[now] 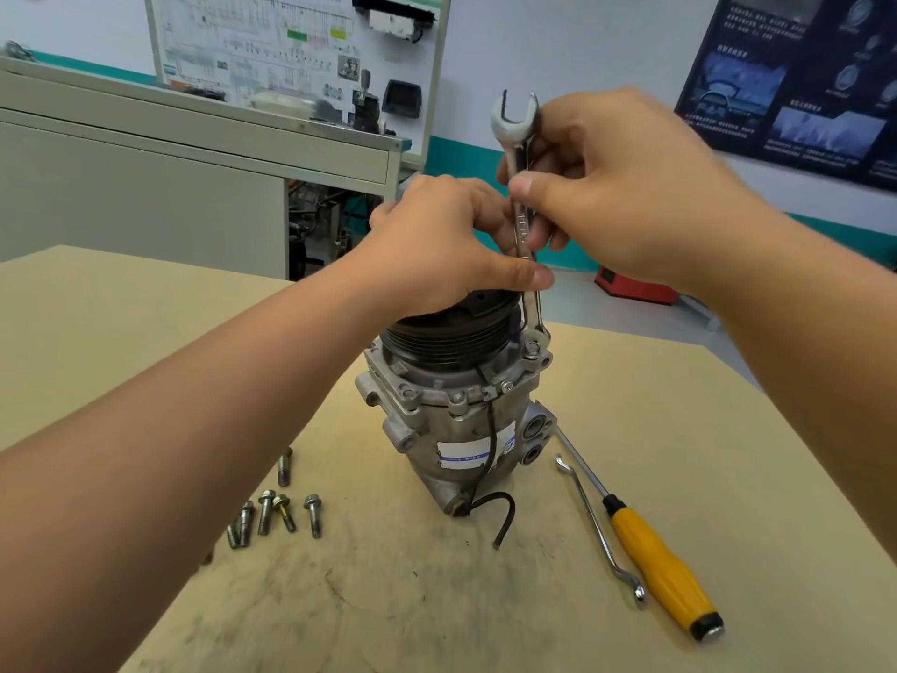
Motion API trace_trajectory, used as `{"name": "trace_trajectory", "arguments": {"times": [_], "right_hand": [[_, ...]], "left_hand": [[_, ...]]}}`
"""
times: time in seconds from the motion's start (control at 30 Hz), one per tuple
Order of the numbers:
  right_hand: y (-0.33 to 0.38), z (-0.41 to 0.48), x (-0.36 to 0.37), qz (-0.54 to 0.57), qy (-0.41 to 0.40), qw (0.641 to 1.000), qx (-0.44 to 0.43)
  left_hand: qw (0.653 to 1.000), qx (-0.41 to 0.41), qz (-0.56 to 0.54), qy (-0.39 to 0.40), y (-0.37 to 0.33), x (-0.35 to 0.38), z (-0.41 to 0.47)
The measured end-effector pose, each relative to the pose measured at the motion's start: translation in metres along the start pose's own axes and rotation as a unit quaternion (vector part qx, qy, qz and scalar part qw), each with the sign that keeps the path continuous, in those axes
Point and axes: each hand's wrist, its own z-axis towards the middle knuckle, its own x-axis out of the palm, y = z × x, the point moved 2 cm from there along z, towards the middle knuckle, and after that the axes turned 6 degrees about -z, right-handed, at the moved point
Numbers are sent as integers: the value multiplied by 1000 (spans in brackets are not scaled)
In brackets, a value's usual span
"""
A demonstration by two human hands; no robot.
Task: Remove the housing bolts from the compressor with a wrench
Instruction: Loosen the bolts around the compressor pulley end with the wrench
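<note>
Six bolts [266, 511] are lying loose as the right hand [631, 196] is gripping the wrench [522, 221] on another housing bolt [532, 350], the left hand [437, 250] clasping the compressor [437, 429], with more apparently remaining.

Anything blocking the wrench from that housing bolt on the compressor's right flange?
Nothing visible does. The wrench, held by the left hand and right hand, has its lower end on the bolt. Only the black pulley stands close beside the shaft and may limit the swing that way.
</note>
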Motion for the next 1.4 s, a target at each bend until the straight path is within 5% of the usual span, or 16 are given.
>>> {"name": "trace_trajectory", "arguments": {"times": [0.2, 0.5, 0.77, 1.1, 1.4], "right_hand": [[5, -10, 2, 138, 54, 989, -3], [-5, -20, -4, 155, 51, 987, -12], [-8, -24, -5, 302, 22, 953, 14], [-15, -24, -2, 327, 12, 945, 24], [-17, -17, 0, 263, 2, 963, 56]], "left_hand": [[1000, -17, -13, 1, 1, 3, -5], [997, 23, -7, 76, -9, 0, -6], [999, 30, -13, 30, -12, 6, -4], [999, 32, 11, 26, -10, 10, -3], [992, 53, 23, 111, -7, 5, 3]]}}
